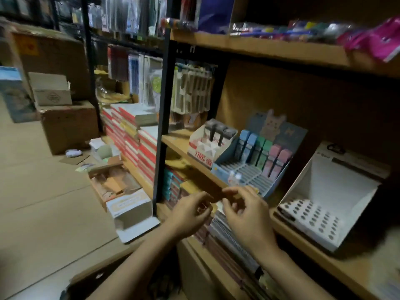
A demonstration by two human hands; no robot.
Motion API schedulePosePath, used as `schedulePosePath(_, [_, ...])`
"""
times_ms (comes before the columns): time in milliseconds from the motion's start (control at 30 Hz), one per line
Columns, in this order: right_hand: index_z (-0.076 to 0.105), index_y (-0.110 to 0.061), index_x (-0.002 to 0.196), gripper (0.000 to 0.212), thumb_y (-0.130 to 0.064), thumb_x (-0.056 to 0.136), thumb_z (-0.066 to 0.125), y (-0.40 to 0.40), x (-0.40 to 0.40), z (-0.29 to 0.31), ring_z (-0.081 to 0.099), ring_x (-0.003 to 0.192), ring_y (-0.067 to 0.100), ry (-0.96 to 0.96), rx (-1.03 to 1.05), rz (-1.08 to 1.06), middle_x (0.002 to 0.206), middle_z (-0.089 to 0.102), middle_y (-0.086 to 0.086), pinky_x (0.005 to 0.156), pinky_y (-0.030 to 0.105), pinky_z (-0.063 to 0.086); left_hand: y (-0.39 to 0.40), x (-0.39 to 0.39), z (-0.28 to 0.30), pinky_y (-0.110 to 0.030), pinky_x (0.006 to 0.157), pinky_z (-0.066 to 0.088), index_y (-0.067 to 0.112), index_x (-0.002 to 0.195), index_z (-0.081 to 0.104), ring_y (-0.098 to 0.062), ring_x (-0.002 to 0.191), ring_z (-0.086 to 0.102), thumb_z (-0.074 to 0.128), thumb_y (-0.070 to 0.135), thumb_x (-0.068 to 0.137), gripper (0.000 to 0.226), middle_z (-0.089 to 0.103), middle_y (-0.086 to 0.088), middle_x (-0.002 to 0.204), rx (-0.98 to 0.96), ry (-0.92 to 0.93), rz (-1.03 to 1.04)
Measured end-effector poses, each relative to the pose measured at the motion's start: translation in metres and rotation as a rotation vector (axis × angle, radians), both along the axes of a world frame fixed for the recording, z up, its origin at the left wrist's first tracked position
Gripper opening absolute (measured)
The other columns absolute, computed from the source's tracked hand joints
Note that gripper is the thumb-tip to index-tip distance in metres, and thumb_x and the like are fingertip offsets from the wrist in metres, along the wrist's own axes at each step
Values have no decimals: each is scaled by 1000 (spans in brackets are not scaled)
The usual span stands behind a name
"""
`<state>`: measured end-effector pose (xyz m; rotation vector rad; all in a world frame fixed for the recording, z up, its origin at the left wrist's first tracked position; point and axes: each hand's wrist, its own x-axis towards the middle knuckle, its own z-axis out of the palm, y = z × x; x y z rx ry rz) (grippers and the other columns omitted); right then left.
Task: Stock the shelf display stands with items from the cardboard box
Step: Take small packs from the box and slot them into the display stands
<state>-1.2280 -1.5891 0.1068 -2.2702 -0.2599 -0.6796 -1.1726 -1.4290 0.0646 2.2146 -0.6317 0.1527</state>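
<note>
Both hands meet below the shelf edge, the left hand (190, 211) pinching something small, the right hand (246, 215) loosely curled, nearer the blue display stand (249, 172) just up-right

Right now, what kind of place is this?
Likely a stationery shop or its stockroom. Wooden shelves hold a blue cardboard display stand of pastel items, a white empty display stand with rows of holes, and stacks of red-edged notebooks; brown cardboard boxes sit on the floor.
</note>
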Motion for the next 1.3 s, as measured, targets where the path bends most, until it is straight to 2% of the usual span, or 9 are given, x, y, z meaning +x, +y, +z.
schedulePosePath(133, [69,-28,93,9,-22,86,68,16,-36,-99,62,76,-3,485,-38,149,84,66,-18,66,10,47,35,-53,-57,-33,89,50,19,110,66,-18,102,63,61,30,92,22,67,-2,112,433,325,-75])
schedulePosePath(267, [69,-19,107,21,-17,86,67,17,-69,-195,64,92,13,878,-200,227,103,70,-1,74,22,50,71,-120,-138,-30,84,49,18,113,67,-23,105,63,59,24,92,24,68,-4,113,656,603,48])
schedulePosePath(333, [65,-19,119,31,-24,88,68,15,-78,-227,61,101,14,986,-283,251,115,66,0,62,13,44,76,-147,-179,-31,90,51,16,117,64,-21,108,62,58,20,93,25,66,-5,119,582,718,187])
schedulePosePath(467, [57,-14,131,45,-26,90,70,19,-77,-271,57,116,20,1105,-332,283,129,59,6,84,21,43,49,-189,-246,-24,79,55,16,120,55,-12,97,61,60,19,93,27,61,-4,119,211,884,521])
schedulePosePath(567, [56,-12,133,48,-26,89,70,22,-65,-294,57,117,22,1122,-371,250,130,59,8,90,27,46,20,-194,-275,-33,83,57,16,121,53,-17,98,62,63,18,91,31,57,-3,120,-54,933,812])
schedulePosePath(700, [58,-11,129,45,-24,88,71,26,-50,-323,60,110,24,1141,-346,196,123,63,9,89,29,50,6,-183,-306,-40,92,54,16,122,52,-22,111,58,67,17,88,37,57,-4,122,-84,901,1039])
schedulePosePath(967, [59,-13,123,35,-21,91,68,60,-37,-368,62,81,20,1141,-152,150,84,66,-1,70,28,49,12,-174,-335,-33,76,56,20,94,60,-15,87,63,64,22,91,5,64,3,94,-80,886,1100])
schedulePosePath(1100, [55,-15,123,36,-28,91,66,84,-37,-383,60,80,17,1100,-139,105,84,68,-2,66,27,42,18,-166,-334,-18,57,39,18,91,57,-11,78,59,61,22,93,6,64,0,91,-259,799,1216])
schedulePosePath(1300, [50,-18,125,40,-24,90,68,100,-37,-390,63,96,28,1130,-166,75,102,67,8,79,38,53,26,-151,-336,-38,64,49,25,86,39,-22,75,59,50,25,98,16,61,-12,93,-525,879,1202])
